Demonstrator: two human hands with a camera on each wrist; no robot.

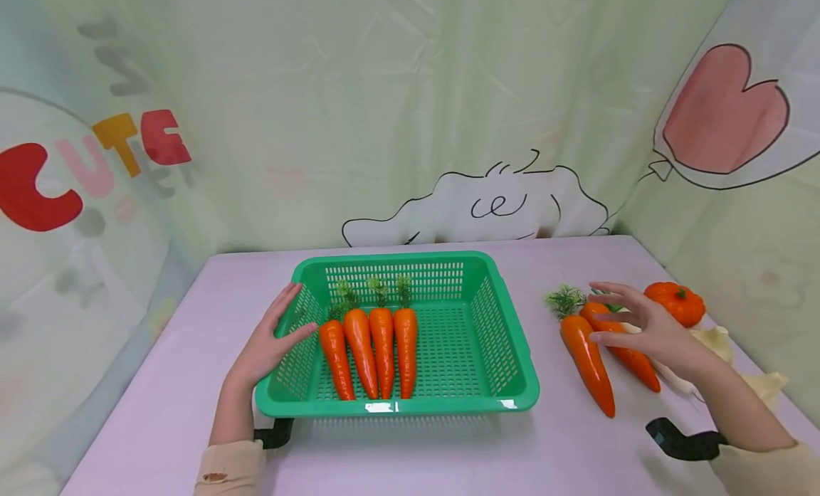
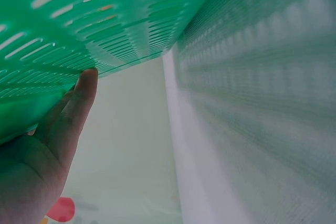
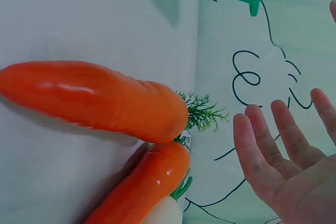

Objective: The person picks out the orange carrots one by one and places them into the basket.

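A green plastic basket (image 1: 448,408) with slotted walls holds several carrots (image 1: 382,346) side by side, their leafy tops toward its back. My left hand (image 1: 265,350) holds the basket's left rim, thumb over the inside and fingers along the outer wall; the left wrist view shows a fingertip (image 2: 88,77) right at that wall. To the right, a carrot (image 1: 584,364) lies on the table with a second carrot (image 1: 631,357) beside it. Above these two, my right hand (image 1: 653,332) hovers with fingers spread and nothing held. The right wrist view shows its fingers (image 3: 286,124) apart from the nearer carrot (image 3: 94,95).
A small orange pumpkin (image 1: 675,302) sits at the back right. Pale vegetables (image 1: 765,388) lie beyond the right forearm, and a white root (image 1: 673,378) is partly hidden beside the second carrot. Printed curtains (image 1: 410,126) border the white-covered table (image 1: 397,467) at back and sides.
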